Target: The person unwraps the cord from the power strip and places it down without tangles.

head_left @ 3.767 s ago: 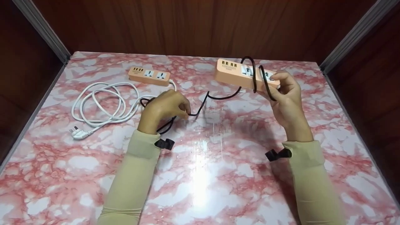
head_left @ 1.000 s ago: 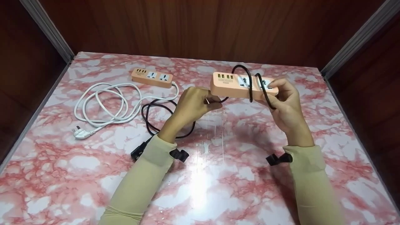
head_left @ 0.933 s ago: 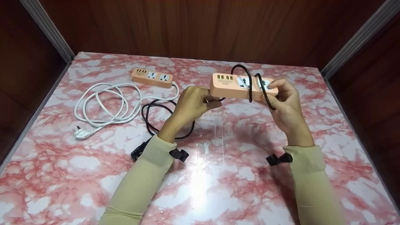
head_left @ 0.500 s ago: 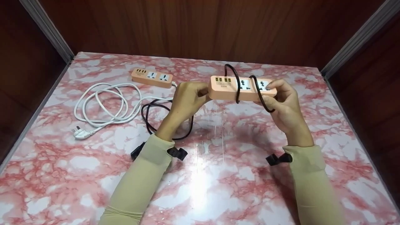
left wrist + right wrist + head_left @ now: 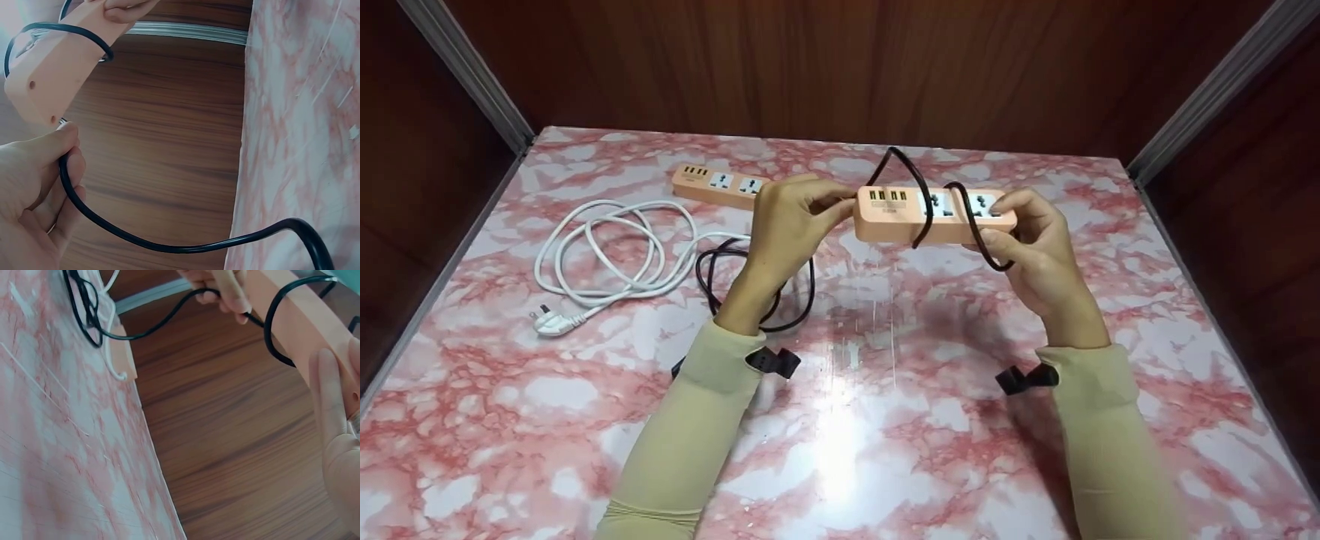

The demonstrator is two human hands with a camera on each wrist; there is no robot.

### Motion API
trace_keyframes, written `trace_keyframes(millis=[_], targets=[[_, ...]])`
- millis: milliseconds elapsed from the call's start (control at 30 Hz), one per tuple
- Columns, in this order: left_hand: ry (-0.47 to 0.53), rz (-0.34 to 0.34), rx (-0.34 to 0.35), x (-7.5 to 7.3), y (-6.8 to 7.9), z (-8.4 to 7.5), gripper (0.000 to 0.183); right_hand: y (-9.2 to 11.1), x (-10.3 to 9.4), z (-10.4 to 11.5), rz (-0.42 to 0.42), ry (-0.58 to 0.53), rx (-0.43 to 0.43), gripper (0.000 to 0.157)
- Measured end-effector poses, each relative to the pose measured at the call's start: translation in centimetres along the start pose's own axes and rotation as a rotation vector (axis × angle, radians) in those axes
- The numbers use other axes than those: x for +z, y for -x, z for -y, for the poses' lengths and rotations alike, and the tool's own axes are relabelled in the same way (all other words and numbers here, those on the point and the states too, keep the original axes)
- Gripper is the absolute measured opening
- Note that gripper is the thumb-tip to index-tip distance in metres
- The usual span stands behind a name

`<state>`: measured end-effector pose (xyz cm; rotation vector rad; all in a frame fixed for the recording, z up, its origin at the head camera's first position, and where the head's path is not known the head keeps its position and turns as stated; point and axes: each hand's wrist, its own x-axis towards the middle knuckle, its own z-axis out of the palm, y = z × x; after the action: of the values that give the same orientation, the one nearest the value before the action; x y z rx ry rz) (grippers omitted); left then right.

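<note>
In the head view my right hand (image 5: 1042, 255) grips the right end of a peach-orange power strip (image 5: 885, 231), held up off the table with its sockets and USB ports facing up. A black cable (image 5: 924, 202) is wound in spaced loops around the strip. At the strip's left end, my left hand (image 5: 789, 225) pinches the cable between thumb and fingers. The left wrist view shows the cable (image 5: 174, 248) running from those fingertips and sagging down. Its slack (image 5: 812, 289) lies coiled on the table, partly behind my left wrist, and the sleeve hides most of its black plug.
A second peach-orange power strip (image 5: 709, 195) lies at the back left, its right end behind my left hand. Its white cable (image 5: 538, 259) is loosely coiled, ending in a white plug (image 5: 553, 322). Dark wood panels (image 5: 840, 67) wall the back and sides of the marbled table (image 5: 945, 465).
My left hand has moved from the coil on the table up to the strip's left end with the cable. Lately it rises slightly leftward, the strip levels out, and the cable loops shift left.
</note>
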<state>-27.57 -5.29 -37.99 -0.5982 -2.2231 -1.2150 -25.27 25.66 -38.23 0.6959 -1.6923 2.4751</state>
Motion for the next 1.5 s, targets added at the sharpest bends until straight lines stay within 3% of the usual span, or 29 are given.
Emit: trace_keyframes(millis=[433, 867, 1267, 1500], targets=[[-0.015, -0.116, 0.092, -1.1, -0.3, -0.5, 0.019, -0.2, 0.0, -0.1, -0.018, 0.054, 0.013, 0.027], [0.006, -0.176, 0.16, -1.8, -0.2, -1.7, 0.017, -0.4, 0.3, -0.1, -0.065, 0.075, 0.024, 0.027], [0.068, -0.135, 0.18, -2.5, -0.1, -3.3, 0.016, -0.5, 0.2, -0.1, -0.121, 0.053, 0.02, 0.024], [0.099, -0.047, 0.213, -2.8, -0.1, -3.5, 0.011, -0.5, -0.2, -0.1, -0.18, 0.03, 0.013, 0.023]])
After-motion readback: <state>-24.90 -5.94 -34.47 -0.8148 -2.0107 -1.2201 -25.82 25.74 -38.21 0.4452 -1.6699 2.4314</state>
